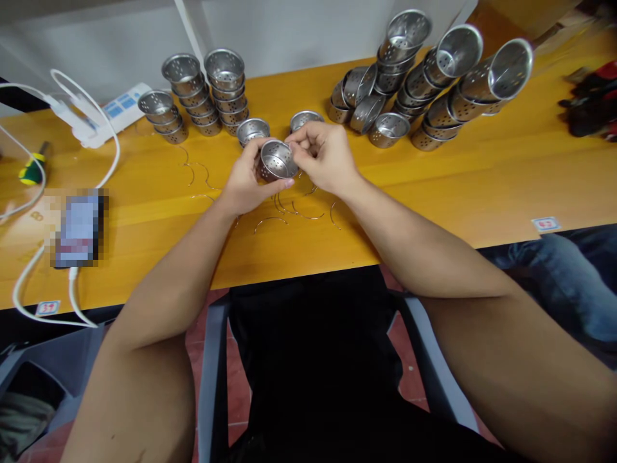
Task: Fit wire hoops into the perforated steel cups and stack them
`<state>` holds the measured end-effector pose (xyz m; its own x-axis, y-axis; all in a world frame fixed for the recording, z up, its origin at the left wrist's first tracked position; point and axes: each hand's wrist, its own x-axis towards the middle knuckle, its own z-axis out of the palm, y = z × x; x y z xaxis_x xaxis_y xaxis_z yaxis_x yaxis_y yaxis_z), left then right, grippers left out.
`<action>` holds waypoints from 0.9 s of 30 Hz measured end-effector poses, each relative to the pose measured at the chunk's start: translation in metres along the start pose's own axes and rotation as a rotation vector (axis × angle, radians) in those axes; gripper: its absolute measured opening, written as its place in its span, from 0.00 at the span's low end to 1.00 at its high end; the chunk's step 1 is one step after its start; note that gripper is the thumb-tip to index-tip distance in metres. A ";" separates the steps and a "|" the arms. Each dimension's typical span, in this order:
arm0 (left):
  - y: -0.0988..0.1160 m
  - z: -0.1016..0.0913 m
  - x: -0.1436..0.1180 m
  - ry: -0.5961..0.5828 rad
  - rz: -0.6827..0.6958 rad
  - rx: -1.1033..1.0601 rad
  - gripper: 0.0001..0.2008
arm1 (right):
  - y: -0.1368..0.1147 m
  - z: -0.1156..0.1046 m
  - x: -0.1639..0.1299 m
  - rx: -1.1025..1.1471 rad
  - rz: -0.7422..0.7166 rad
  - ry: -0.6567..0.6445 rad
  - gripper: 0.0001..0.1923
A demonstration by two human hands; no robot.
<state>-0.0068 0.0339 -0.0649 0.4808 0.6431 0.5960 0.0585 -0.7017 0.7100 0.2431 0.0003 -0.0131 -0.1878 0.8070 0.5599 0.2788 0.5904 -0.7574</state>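
My left hand (247, 183) grips a small perforated steel cup (277, 159), tilted with its mouth towards me, just above the yellow wooden table (434, 186). My right hand (324, 156) pinches at the cup's right rim, fingers closed on it; whether a wire is between them I cannot tell. Several thin curved wire pieces (289, 212) lie on the table under and in front of both hands. Two single cups stand just behind the hands, one (252, 129) on the left and one (304, 119) on the right.
Upright stacks of cups (207, 96) stand at the back left. Leaning rows of nested cups (434, 83) lie at the back right. A white power strip (113, 109) with cables, a screwdriver (33, 168) and a phone (80, 228) sit on the left. Another person's knee (569, 270) shows at right.
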 end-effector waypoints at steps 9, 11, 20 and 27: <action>0.028 0.005 0.002 -0.002 -0.004 0.142 0.57 | -0.012 0.015 -0.004 0.026 0.024 0.040 0.14; 0.030 0.005 0.002 0.008 -0.023 0.136 0.54 | -0.016 0.014 -0.004 0.073 0.040 0.037 0.14; 0.020 -0.006 -0.001 0.005 -0.201 0.002 0.45 | -0.037 -0.013 0.002 0.404 0.121 -0.290 0.35; -0.001 -0.005 0.000 -0.035 -0.103 -0.060 0.55 | -0.038 -0.011 0.004 0.434 0.151 -0.316 0.39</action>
<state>-0.0118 0.0360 -0.0638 0.5054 0.6991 0.5058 0.0574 -0.6121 0.7887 0.2421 -0.0189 0.0222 -0.4678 0.8085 0.3570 -0.0767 0.3652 -0.9277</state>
